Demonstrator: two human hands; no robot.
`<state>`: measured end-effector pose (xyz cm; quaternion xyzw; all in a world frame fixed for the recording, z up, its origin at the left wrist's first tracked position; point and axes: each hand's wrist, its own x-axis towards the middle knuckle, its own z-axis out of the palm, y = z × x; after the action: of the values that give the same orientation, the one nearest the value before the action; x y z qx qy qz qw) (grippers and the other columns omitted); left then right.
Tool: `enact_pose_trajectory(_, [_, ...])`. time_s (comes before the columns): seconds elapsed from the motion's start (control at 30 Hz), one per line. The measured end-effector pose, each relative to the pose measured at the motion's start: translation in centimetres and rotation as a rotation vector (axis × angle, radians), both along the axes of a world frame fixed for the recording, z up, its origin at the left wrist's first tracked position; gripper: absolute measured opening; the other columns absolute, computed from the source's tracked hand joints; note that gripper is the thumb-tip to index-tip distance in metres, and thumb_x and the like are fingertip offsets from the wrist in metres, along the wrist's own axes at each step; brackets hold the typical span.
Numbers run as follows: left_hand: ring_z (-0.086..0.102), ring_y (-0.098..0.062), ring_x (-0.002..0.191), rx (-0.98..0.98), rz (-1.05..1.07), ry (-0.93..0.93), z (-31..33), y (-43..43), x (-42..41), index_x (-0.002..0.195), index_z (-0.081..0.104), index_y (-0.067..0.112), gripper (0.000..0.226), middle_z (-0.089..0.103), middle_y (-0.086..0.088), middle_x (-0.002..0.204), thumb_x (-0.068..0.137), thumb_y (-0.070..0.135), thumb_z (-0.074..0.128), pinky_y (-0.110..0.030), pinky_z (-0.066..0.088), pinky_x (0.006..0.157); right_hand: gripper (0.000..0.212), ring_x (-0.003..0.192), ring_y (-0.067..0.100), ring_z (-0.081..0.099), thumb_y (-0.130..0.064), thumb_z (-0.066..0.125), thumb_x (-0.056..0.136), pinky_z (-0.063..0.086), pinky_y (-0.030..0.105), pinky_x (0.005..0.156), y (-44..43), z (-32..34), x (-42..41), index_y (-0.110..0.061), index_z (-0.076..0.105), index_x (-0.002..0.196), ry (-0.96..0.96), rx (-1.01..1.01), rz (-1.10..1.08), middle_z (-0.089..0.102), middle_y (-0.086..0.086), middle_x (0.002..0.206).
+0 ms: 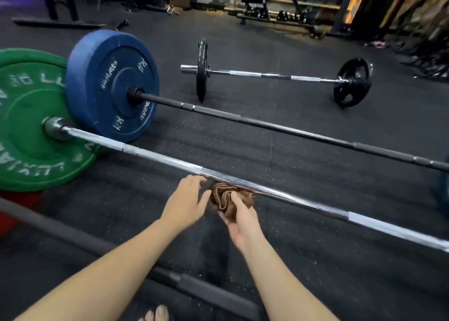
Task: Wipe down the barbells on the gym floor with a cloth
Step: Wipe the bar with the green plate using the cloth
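A chrome barbell (303, 202) with a green plate (26, 126) runs across the floor from left to lower right. A crumpled brown cloth (224, 198) sits just under and against this bar. My right hand (243, 221) cups the cloth from below, thumb curled over it. My left hand (185, 205) hovers at the cloth's left side, fingers relaxed, fingertips near the bar. Behind lies a black barbell (279, 128) with a blue plate (109, 85), and farther back a short barbell (267, 75) with black plates.
A dark padded bar (80, 238) crosses the near floor under my forearms, with a red plate (14, 211) at the far left. My toes (155, 314) show at the bottom edge. A bench (257, 2) and racks stand along the back wall.
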<state>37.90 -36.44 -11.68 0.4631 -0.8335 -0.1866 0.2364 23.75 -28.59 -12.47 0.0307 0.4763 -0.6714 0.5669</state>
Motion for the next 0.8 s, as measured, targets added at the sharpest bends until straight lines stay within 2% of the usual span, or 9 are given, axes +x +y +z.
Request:
enact_pose_trajectory(0.1, [0.044,-0.028,0.134,-0.254,-0.028,-0.133,-0.5,-0.6,0.6,0.146,0.046,0.009,0.059,0.046,-0.010,0.144,0.091,0.017,0.066,-0.048,0.049,0.108,0.030,0.115,0.031,0.065,-0.007,0.062,0.100,0.049,0.056,0.106,0.6,0.4,-0.4,-0.007,0.057,0.130,-0.172,-0.046,-0.087,0.067,0.018,0.127])
enact_pose_trajectory(0.17, [0.022,-0.032,0.154,-0.250,-0.115,-0.251,-0.2,-1.2,0.3,0.160,0.028,0.011,0.078,0.025,-0.012,0.165,0.089,0.011,0.061,-0.049,0.029,0.124,0.027,0.117,0.030,0.064,-0.006,0.060,0.100,0.046,0.054,0.110,1.0,0.6,-0.9,-0.002,0.059,0.127,-0.275,-0.111,-0.139,0.069,0.020,0.124])
enact_pose_trajectory(0.23, [0.001,-0.031,0.159,-0.195,-0.161,-0.380,-0.2,-1.7,-0.6,0.164,0.011,0.015,0.086,0.007,-0.008,0.172,0.091,0.013,0.055,-0.052,0.014,0.127,0.024,0.118,0.030,0.065,-0.005,0.062,0.099,0.046,0.050,0.111,1.2,0.6,-1.5,0.000,0.062,0.122,-0.324,-0.151,-0.171,0.071,0.020,0.120])
enact_pose_trajectory(0.3, [-0.006,-0.030,0.159,-0.144,-0.135,-0.447,-0.5,-1.7,-1.3,0.165,0.004,0.016,0.089,0.004,-0.004,0.172,0.091,0.017,0.054,-0.054,0.009,0.127,0.024,0.118,0.030,0.066,-0.002,0.063,0.097,0.047,0.048,0.110,1.2,0.5,-1.9,0.003,0.064,0.121,-0.344,-0.164,-0.152,0.072,0.021,0.118])
enact_pose_trajectory(0.4, [0.000,-0.030,0.159,-0.157,-0.086,-0.472,-0.8,-1.3,-1.7,0.165,0.008,0.016,0.089,0.013,-0.003,0.171,0.090,0.021,0.057,-0.055,0.015,0.126,0.030,0.121,0.032,0.065,-0.002,0.060,0.097,0.046,0.047,0.111,0.9,0.1,-1.7,0.004,0.060,0.126,-0.358,-0.188,-0.091,0.070,0.022,0.120])
enact_pose_trajectory(0.5, [0.019,-0.028,0.155,-0.214,-0.064,-0.466,0.0,-1.5,-2.1,0.163,0.020,0.019,0.086,0.033,-0.002,0.161,0.087,0.027,0.058,-0.056,0.024,0.122,0.021,0.113,0.031,0.068,-0.005,0.057,0.100,0.049,0.045,0.106,0.8,0.5,-1.7,0.004,0.063,0.118,-0.334,-0.202,-0.031,0.073,0.022,0.114])
enact_pose_trajectory(0.6, [0.036,-0.025,0.141,-0.200,-0.073,-0.557,1.5,-2.1,-3.0,0.159,0.032,0.026,0.074,0.044,0.002,0.146,0.089,0.031,0.055,-0.056,0.019,0.120,0.017,0.102,0.028,0.071,-0.004,0.060,0.099,0.050,0.044,0.105,0.5,0.5,-1.4,-0.001,0.065,0.114,-0.332,-0.191,-0.018,0.075,0.020,0.109])
enact_pose_trajectory(0.7, [0.046,-0.027,0.124,-0.189,-0.076,-0.556,2.9,-4.0,-3.8,0.137,0.057,0.028,0.050,0.051,0.000,0.131,0.092,0.034,0.036,-0.055,0.014,0.120,0.015,0.103,0.028,0.069,-0.002,0.061,0.096,0.043,0.047,0.114,0.1,-0.3,-1.4,-0.003,0.066,0.111,-0.321,-0.209,-0.029,0.073,0.018,0.107])
enact_pose_trajectory(0.8, [0.045,-0.029,0.121,-0.066,-0.123,-0.593,2.4,-5.6,-4.7,0.130,0.059,0.024,0.047,0.052,-0.001,0.132,0.102,0.030,0.020,-0.047,0.027,0.113,0.028,0.108,0.030,0.068,-0.003,0.068,0.088,0.044,0.049,0.113,-0.2,-0.6,-1.8,0.000,0.064,0.116,-0.331,-0.214,-0.064,0.073,0.019,0.107])
